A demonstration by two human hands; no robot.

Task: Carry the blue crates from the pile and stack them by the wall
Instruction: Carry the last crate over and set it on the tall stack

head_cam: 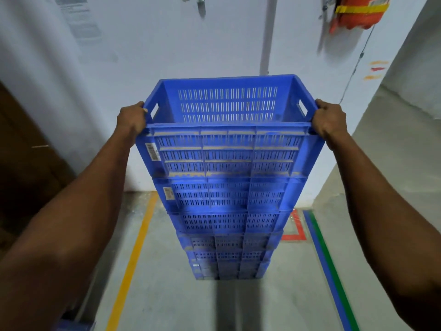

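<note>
Top blue crate (226, 130) up at chest height, sitting on a tall stack of blue crates (226, 225) close against the white wall (143, 56). Left hand (131, 119) clamped on the left end of the rim beside the handle slot, right hand (328, 120) clamped on the right end the same way, both arms stretched forward. Nothing inside the top crate: bare slotted walls, dust along the ribs. White barcode label (151, 151) on its near left corner, another label (168, 193) on the crate below. Lower crates nested one on another, contents hidden. Stack standing on grey floor (167, 295) between a yellow line (133, 259) at left and a blue-green stripe (327, 266) at right, red corner mark (296, 231) just behind. Orange vest (358, 13) hanging on the wall, upper right.
</note>
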